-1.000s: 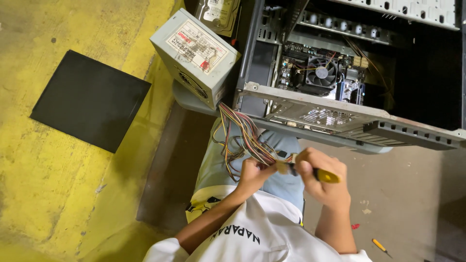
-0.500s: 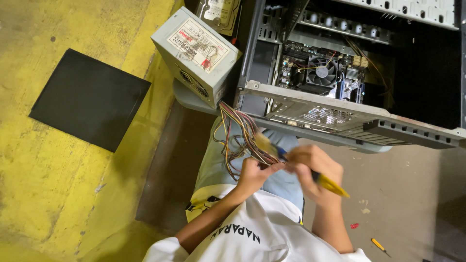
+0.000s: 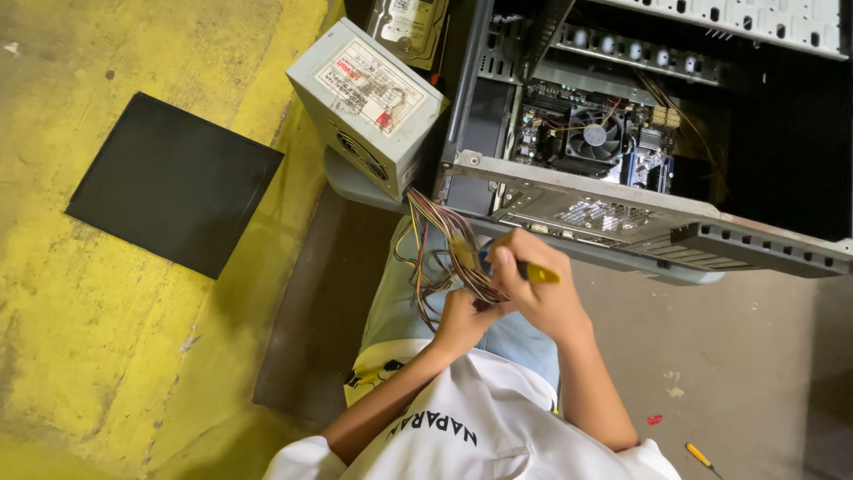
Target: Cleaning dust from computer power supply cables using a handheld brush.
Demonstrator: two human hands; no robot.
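A grey power supply box [image 3: 369, 102] leans against an open computer case [image 3: 622, 209], and a bundle of coloured wires [image 3: 440, 244] runs from it down to my hands. My left hand [image 3: 464, 322] is closed around the lower end of that bundle. My right hand [image 3: 540, 292] grips a yellow-handled screwdriver [image 3: 538, 276], whose tip end lies against the wires and is hidden by my fingers. Both hands touch above my lap, just in front of the case's lower edge.
Inside the case are a motherboard with a cooler fan [image 3: 593, 135] and a drive [image 3: 410, 25] at the top. A black flat panel [image 3: 173, 182] lies on the yellow floor at left. A small yellow screwdriver [image 3: 700, 456] lies on the grey floor at bottom right.
My right hand has moved up and left with the screwdriver, closer into the wire bundle. The left hand has kept its hold on the wires and shifted slightly.
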